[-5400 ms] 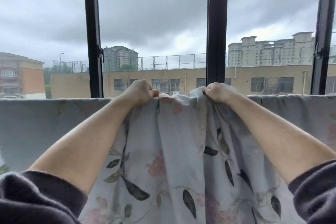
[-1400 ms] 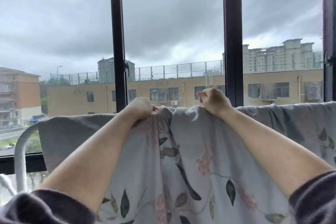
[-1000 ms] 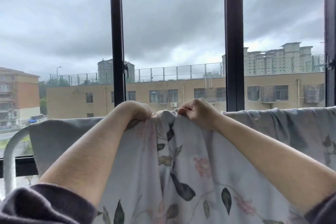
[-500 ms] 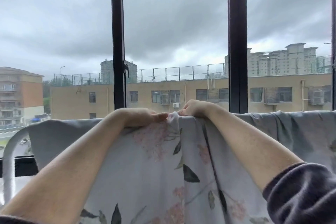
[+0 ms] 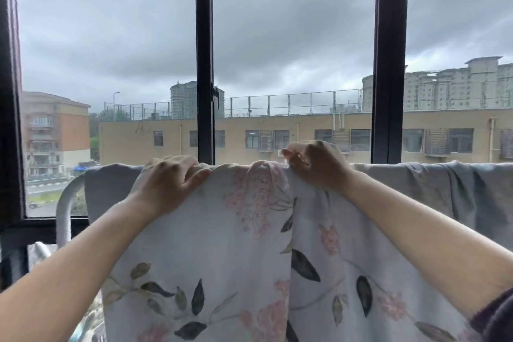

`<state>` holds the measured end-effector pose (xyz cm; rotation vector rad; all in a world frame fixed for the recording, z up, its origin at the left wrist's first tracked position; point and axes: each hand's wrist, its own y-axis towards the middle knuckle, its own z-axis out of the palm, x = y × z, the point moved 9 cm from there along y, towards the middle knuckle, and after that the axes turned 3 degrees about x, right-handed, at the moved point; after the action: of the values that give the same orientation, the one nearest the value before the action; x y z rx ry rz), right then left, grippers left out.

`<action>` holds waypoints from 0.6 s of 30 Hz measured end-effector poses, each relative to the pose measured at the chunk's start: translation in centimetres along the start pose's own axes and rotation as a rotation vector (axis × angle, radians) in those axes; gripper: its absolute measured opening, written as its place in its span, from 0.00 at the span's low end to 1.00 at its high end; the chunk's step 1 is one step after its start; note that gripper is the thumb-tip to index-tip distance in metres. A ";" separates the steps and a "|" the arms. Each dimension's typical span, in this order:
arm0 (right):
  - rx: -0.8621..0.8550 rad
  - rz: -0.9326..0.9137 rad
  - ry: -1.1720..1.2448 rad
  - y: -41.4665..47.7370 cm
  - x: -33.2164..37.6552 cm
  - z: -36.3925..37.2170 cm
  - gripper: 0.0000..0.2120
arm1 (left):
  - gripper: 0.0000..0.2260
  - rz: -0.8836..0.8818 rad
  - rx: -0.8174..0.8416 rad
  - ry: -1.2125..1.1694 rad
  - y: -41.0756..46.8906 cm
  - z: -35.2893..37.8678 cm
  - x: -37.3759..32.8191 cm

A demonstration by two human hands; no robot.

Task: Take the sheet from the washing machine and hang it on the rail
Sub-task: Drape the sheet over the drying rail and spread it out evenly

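The flowered sheet (image 5: 222,244) hangs draped over the rail (image 5: 63,203), its top fold running under both hands and its printed face falling toward the person. The left hand (image 5: 172,178) grips that fold, fingers curled over the far side and thumb on the near face. Just to its right, with a small hump of cloth between the 2, the right hand (image 5: 315,165) pinches the fold in bunched fingertips. The white rail shows bare only left of the left hand, bending downward. Beyond the hands stand a dark window frame (image 5: 205,64) and a tan building (image 5: 305,133).
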<state>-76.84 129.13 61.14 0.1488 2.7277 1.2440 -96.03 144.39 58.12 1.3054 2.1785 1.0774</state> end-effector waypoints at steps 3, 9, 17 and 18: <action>0.086 -0.114 0.016 -0.4 4.4 1.2 0.21 | 0.29 0.006 -0.036 0.037 -1.7 -1.2 2.6; 0.065 -0.014 0.062 1.4 7.8 3.0 0.11 | 0.18 0.019 -0.058 0.073 -3.8 -3.4 8.6; -0.042 0.314 -0.138 3.2 7.9 3.2 0.12 | 0.11 0.018 -0.133 -0.134 -1.1 -4.3 11.7; -0.070 0.367 -0.152 3.5 7.6 2.9 0.12 | 0.11 -0.001 -0.143 -0.127 -0.2 -4.3 12.3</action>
<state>-83.77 134.63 61.25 0.7317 2.5965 1.3460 -105.07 153.17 61.45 1.2727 1.9716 1.0971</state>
